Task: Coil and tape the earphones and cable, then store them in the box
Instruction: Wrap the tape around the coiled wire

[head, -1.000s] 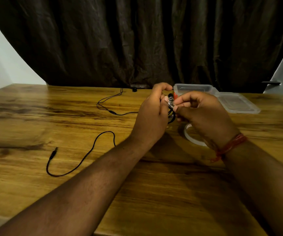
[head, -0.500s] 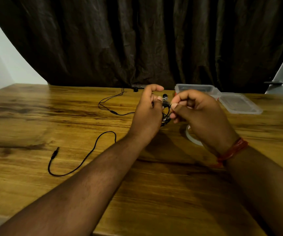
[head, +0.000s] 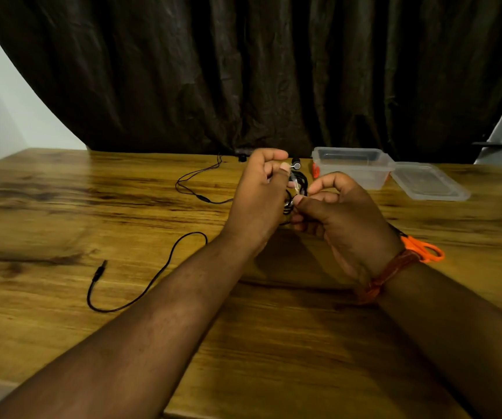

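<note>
Closest to the camera it's just two bare forearms reaching out over the wooden bench [head: 62, 207]. The right wrist has a reddish thread band [head: 390, 275] tied round it, and right behind that wrist you can see the orange handles of a pair of scissors [head: 423, 247] lying on the bench, the blades hidden by the arm.

Off to the left, a black cable [head: 153, 279] lies loose on the wood, curving from its plug [head: 100, 269] back up toward the hands.

Both hands are up together in the middle. The left hand [head: 259, 201] has its fingers curled around a small bundle of coiled earphones [head: 299, 184], thumb pressed against the top of it, with one earbud poking out just past the thumb tip. The right hand [head: 343, 213] is pinching the same bundle from the other side with thumb and fingers, and there's a bit of shiny clear tape [head: 296, 187] right where the fingertips meet. So the coil is held in the air between the two hands, not on the bench.

Further back, another thin stretch of black wire [head: 195, 182] loops across the wood toward the far edge. To the right of the hands sits the clear plastic box [head: 352, 170], open, with its lid [head: 429, 182] lying flat just beside it on the right. Something orange sits against the box's left side, can't tell what. Behind everything hangs a dark curtain [head: 243, 71].
</note>
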